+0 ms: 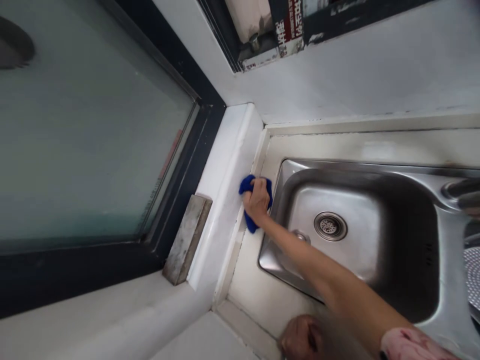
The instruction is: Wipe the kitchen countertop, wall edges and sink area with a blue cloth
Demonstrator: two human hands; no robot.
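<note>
Right hand (pixel 257 200) clenched on blue cloth (pixel 248 186), pressing it to white ledge (pixel 228 165) beside sink (pixel 375 175) for wiping contact | left hand (pixel 300 337) fisted on desk (pixel 258 295) edge, apparently bracing; blurred.

— What colour is the cloth (pixel 247 186) under the right hand (pixel 257 201)?

— Deep royal blue, plain, no print on it.

— And the sink (pixel 375 240)?

— Bare steel grey with soft white glare; its drain (pixel 330 226) is a ring of silver dotted with small dark holes.

— The ledge (pixel 225 185) beside it?

— White, with faint grey smudges. The block (pixel 187 239) on the sill is mottled grey-brown.

— The window?

— The frame (pixel 180 175) is very dark, navy to black; the glass (pixel 86 135) is a frosted pale green-grey.

— Anything with a pattern?

— The sleeve (pixel 408 346) at the bottom right, pink with darker reddish blotches. There is also a label (pixel 290 25) at the top, red and white with dark print.

— The desk (pixel 262 295) around the sink?

— Off-white, dingy cream.
</note>
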